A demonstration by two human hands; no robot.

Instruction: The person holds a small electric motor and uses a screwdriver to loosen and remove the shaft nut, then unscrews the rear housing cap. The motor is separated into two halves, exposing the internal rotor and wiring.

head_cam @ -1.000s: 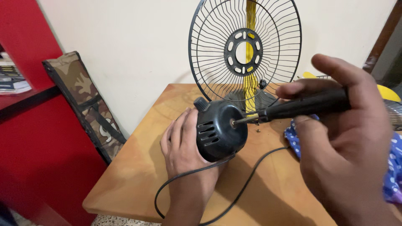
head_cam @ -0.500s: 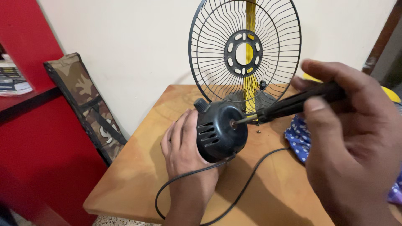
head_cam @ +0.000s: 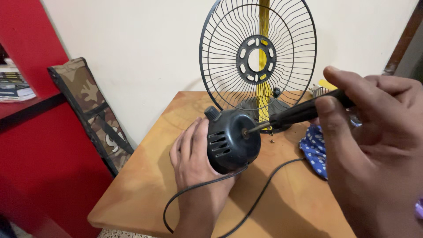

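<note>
My left hand [head_cam: 190,154] wraps around the side of a black fan motor housing [head_cam: 231,141] that lies on a wooden table [head_cam: 145,185]. My right hand [head_cam: 374,150] grips a black-handled screwdriver [head_cam: 304,111] whose metal tip touches the centre of the housing's rear face. A black power cord [head_cam: 255,200] runs from the housing across the table toward me.
A round black wire fan guard [head_cam: 257,57] stands upright behind the housing against the white wall. A small screw [head_cam: 273,141] lies beside a blue dotted cloth [head_cam: 315,150]. A camouflage bag [head_cam: 94,112] leans by a red shelf unit [head_cam: 39,154] on the left.
My right hand has shifted slightly with the screwdriver, its tip staying at the housing's centre. The left hand keeps its hold on the housing.
</note>
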